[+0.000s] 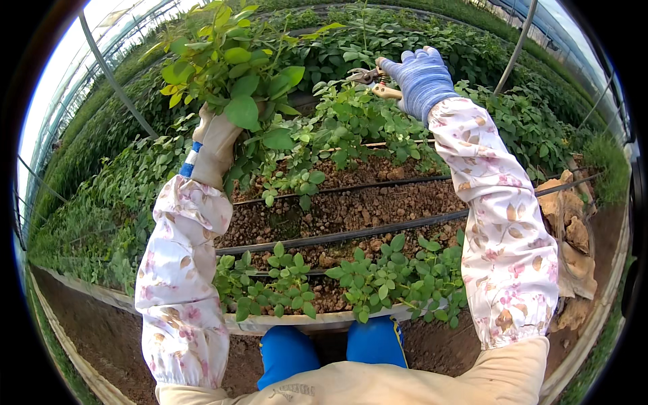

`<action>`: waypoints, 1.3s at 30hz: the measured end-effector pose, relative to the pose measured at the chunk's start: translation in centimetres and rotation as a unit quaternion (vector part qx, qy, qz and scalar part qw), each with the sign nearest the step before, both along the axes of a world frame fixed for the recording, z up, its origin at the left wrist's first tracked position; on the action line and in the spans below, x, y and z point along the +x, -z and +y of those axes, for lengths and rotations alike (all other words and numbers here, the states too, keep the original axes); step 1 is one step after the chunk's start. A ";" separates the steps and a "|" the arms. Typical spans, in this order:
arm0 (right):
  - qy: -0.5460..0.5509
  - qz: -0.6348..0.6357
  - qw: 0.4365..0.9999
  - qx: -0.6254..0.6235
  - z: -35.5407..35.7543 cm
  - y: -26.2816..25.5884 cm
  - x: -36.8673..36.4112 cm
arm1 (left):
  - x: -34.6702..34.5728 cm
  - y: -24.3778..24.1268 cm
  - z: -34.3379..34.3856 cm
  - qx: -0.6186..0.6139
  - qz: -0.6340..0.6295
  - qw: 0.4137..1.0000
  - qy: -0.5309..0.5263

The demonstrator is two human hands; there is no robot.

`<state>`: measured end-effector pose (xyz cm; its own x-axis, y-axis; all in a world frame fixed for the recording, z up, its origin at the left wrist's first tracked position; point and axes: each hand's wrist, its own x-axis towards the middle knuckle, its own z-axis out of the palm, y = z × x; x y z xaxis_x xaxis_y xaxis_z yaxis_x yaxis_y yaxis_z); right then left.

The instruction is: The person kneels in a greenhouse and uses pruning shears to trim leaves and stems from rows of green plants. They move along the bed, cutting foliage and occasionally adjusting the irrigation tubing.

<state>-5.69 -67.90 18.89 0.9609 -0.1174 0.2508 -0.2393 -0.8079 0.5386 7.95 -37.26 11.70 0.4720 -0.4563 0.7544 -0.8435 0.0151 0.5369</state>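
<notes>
My left hand (218, 139), in a beige glove with a blue-and-white cuff band, is raised at the upper left. It grips a bunch of leafy green stems (245, 109), whose leaves hide most of the fingers. At the upper right, my right hand (422, 78) wears a blue knitted glove with the fingertips bare. Pruning shears (387, 92) with pale handles are held in it, blades pointing left above low leafy bushes (354, 119). Flower-patterned sleeves cover both forearms.
Black drip-irrigation hoses (354, 233) run across the clodded brown soil (374, 205). Small leafy plants (385, 278) grow along the bed's pale edging (298, 320), close to my knees. Crumpled brown material (572, 243) lies at the right. Slanting metal poles (516, 48) stand among dense rows behind.
</notes>
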 end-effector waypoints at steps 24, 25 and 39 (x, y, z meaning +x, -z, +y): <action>0.015 0.155 0.987 -0.049 3.5 10.1 15.8 | -4.6 2.3 12.4 0.191 -0.134 0.969 -0.084; 0.004 0.148 0.988 -0.046 3.6 10.1 15.5 | -4.5 2.6 12.6 0.198 -0.143 0.965 -0.099; -0.206 0.158 0.826 0.500 5.7 -4.9 -0.1 | -4.1 1.1 7.9 -0.175 0.432 0.884 0.040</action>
<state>-5.81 -62.21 23.82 0.9702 0.2382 -0.0447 0.1910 -0.8649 -0.4643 3.81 -29.36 10.64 0.9177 -0.3241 0.2297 -0.1093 0.3497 0.9305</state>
